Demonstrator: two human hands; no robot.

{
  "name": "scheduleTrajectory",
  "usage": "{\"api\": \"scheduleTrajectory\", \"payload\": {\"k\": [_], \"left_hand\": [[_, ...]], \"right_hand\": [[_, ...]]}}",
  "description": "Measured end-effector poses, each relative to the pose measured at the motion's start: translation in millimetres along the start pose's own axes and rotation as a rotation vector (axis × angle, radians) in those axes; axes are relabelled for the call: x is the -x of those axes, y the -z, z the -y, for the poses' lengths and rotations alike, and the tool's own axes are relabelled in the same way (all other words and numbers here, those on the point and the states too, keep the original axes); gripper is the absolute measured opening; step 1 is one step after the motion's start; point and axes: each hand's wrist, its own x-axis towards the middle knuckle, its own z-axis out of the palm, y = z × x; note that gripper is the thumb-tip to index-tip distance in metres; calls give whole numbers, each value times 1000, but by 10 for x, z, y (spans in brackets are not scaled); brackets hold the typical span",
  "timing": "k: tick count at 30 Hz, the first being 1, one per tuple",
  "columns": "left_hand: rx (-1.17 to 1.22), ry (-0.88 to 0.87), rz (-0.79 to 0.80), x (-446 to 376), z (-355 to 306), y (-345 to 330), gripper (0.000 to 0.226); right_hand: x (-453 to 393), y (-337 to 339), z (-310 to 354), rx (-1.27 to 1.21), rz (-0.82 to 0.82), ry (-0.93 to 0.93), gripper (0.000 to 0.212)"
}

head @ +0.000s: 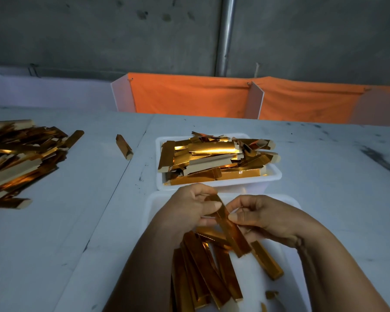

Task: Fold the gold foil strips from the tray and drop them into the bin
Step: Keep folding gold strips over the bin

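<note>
A gold foil strip (231, 230) is held up between both hands over the near white bin (288, 203). My left hand (189, 208) pinches its upper end, thumb on top. My right hand (263, 219) pinches its right edge at mid-length. The strip's lower end slants down to the right. Several folded gold strips (203, 271) lie in the near bin beneath my hands. Just beyond it stands a white tray (273, 176) heaped with flat gold foil strips (214, 158).
A large loose pile of gold strips (20, 158) covers the table at the left, with one stray folded strip (123, 147) between it and the tray. An orange cloth barrier (189, 95) with white dividers runs along the table's far edge before a grey wall.
</note>
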Motion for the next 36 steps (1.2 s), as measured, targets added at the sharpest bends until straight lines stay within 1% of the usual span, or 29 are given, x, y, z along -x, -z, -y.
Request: {"api": "scheduleTrajectory", "payload": {"k": [1,2,4,5,6,8,9,10,12,14,16,17,18,20,22,25,28,30,31,32,34,35,36], "left_hand": [[-12,11,2,6,-4,-1,29],[-71,11,-26,6,-4,-4,31],[-325,-1,-116,-22,15,-22,33],[-437,-1,-129,-41,29,-40,35],[-499,11,-110,-51,49,-68,37],[-577,47,-52,-53,93,-126,37],[-665,40,-61,-56,109,-135,36],[-768,17,-93,-69,120,-129,34],[-908,-35,-202,-96,126,-91,30],[-932,-74,-289,-114,126,-73,24],[-911,-113,-332,-112,118,-91,21],[-899,-126,-341,-108,110,-102,20],[-891,-135,-347,-109,107,-109,20],[-891,-139,-360,-117,91,-107,21],[-856,-144,-384,-122,78,-85,21],[-710,-200,-436,-99,60,-63,20],[-446,-254,-494,-77,7,-47,19],[-253,-264,-529,-62,-24,-28,21],[-157,-254,-518,-50,-32,-20,22],[-36,-241,-455,-37,-39,-11,25],[208,-189,-191,-13,-53,-8,38],[268,-168,-64,3,-60,-22,45],[289,-161,19,12,-64,-36,50]], "right_hand": [[-5,-28,-9,23,14,-27,16],[-9,-61,-25,97,20,-65,17],[-17,-123,-53,314,30,-150,22],[-29,-145,-64,383,35,-170,23],[-39,-158,-70,407,26,-174,23],[-51,-159,-60,362,-26,-148,19],[-53,-169,-51,351,-27,-128,17],[-53,-199,-38,369,3,-113,18],[-61,-315,-33,464,99,-96,27],[-80,-467,-61,658,137,-84,40],[-112,-597,-97,927,71,-23,52],[-131,-658,-122,1028,26,8,53],[-141,-717,-141,1085,-5,30,52],[-162,-801,-163,1106,-19,28,51],[-190,-789,-145,1023,1,-18,38],[-180,-507,-85,699,-13,-99,19],[-97,-152,-37,227,-80,-13,10],[-46,13,-35,-48,-114,55,13],[-35,61,-32,-150,-115,87,14],[-37,84,-32,-227,-112,117,15],[-51,75,-30,-309,-92,166,12],[-53,55,-20,-323,-77,184,12],[-52,31,-5,-330,-60,195,13]]}}
